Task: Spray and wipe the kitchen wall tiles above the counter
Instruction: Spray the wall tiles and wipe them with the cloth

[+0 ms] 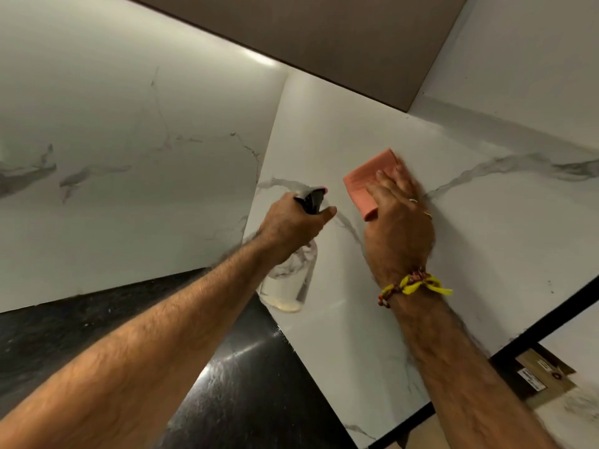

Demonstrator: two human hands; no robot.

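- No legible text, brand, number or sign anywhere in view.
- White label [530, 379] on tan box [544, 374] at lower right edge: dark printed lines present, too small and blurred to read.
- Dark mark on top face of same box, beside label: form indistinct, not readable.
- Spray bottle [289, 280]: clear body, no readable marking.
- Wall tiles [486, 238]: grey veining only.

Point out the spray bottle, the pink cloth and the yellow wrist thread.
spray bottle [288, 286]: head view, clear body.
pink cloth [366, 178]: head view, bare middle.
yellow wrist thread [418, 284]: head view, knot.
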